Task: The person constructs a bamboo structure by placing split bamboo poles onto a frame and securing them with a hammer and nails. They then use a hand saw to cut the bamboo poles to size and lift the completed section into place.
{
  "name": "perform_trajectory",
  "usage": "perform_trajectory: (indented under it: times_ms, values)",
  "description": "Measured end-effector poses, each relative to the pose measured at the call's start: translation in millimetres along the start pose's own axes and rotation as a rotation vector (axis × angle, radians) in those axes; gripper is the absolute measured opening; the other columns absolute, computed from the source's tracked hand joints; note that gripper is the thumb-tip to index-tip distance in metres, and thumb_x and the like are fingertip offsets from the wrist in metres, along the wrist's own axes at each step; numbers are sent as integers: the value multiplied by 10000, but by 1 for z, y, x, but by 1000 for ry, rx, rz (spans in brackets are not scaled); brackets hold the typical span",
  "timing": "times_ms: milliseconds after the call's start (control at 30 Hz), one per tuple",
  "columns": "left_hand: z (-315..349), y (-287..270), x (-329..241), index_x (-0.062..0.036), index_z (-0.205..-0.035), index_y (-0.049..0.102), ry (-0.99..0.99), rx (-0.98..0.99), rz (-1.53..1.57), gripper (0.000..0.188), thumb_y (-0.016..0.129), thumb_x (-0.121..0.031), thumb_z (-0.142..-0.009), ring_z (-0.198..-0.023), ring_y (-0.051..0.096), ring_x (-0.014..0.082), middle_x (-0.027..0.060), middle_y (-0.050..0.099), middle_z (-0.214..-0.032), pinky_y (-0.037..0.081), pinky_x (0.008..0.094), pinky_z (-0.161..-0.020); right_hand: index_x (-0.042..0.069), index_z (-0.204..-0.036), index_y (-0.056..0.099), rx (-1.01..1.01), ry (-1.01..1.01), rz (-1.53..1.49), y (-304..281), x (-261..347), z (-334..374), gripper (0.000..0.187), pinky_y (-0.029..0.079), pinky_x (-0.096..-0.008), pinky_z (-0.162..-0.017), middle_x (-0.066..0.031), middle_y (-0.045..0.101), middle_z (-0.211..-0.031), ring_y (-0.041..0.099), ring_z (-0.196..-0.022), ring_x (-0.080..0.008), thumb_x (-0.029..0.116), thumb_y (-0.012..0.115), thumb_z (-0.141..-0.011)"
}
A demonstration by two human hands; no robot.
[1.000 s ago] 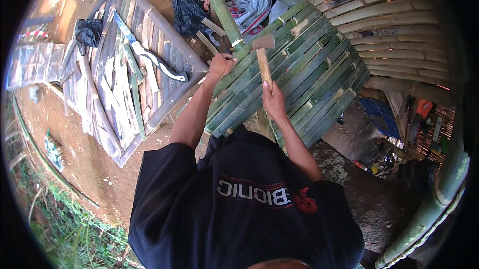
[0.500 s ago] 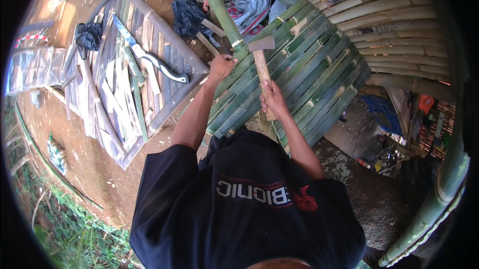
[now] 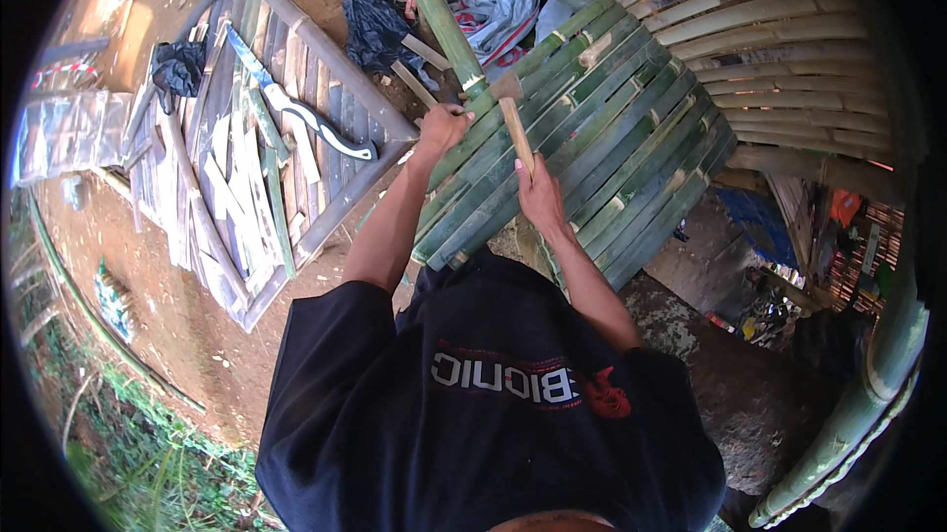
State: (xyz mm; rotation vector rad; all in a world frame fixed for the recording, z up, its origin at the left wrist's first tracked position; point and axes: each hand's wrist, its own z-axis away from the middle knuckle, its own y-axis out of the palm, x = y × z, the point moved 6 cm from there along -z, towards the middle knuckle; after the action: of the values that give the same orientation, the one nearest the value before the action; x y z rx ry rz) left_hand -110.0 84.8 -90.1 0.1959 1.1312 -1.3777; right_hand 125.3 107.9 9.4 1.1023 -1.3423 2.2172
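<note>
My right hand (image 3: 541, 194) is wrapped round the wooden handle of a hatchet (image 3: 517, 128). The hatchet head is blurred and hard to make out against the green bamboo slats (image 3: 582, 128). At the slats' left edge, beside the foot of a round green bamboo pole (image 3: 444, 29), my left hand (image 3: 447, 126) is closed with fingers pressed together. Whatever it pinches there is too small to make out. The slats lie side by side in front of me, with pale nodes and narrow gaps.
Left of me, a framed bamboo platform (image 3: 345, 103) bears loose split strips, a black plastic bag (image 3: 179, 69) and a saw (image 3: 286, 103) with a white-and-black handle. Another black bag (image 3: 375, 29) lies on the dirt beyond. A curved bamboo slat structure (image 3: 779, 49) rises at the right.
The hatchet head has dropped toward the slats near my left hand, swung by my right hand. My left hand keeps its place.
</note>
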Motion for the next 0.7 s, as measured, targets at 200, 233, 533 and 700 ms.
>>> perform_trajectory:
  times_ms: [200, 233, 533, 700]
  values:
    - [-1, -3, -6, -53, -1019, 726, 20, -28, -29, 436, 727, -408, -766, -979, 665, 347, 198, 698, -1013, 505, 389, -875, 36, -1047, 481, -56, 16, -61, -14, 4, 13, 323, 424, -545, -574, -265, 588, -707, 589, -722, -498, 355, 478, -994]
    - [2, -2, -2, -51, -1017, 726, 15, -28, -40, 432, 730, -401, -765, -977, 666, 345, 197, 699, -1011, 505, 388, -876, 36, -1047, 480, -20, 52, -53, -13, 4, 14, 323, 424, -547, -576, -264, 587, -705, 590, -718, -495, 355, 477, -995]
    - [6, -5, -8, 2, -1055, 701, -21, -34, -39, 443, 741, -353, -792, -948, 681, 308, 206, 705, -979, 500, 363, -841, 43, -1048, 483, 12, 25, -8, -4, 2, 13, 297, 426, -535, -568, -256, 584, -697, 587, -696, -489, 335, 480, -994]
    - [4, -2, -2, -51, -1025, 723, -33, -24, -27, 420, 752, -376, -760, -974, 670, 326, 191, 704, -1004, 503, 375, -881, 33, -1056, 482, -79, -101, -57, -8, 18, 14, 307, 431, -538, -574, -261, 595, -708, 589, -707, -496, 333, 477, -992]
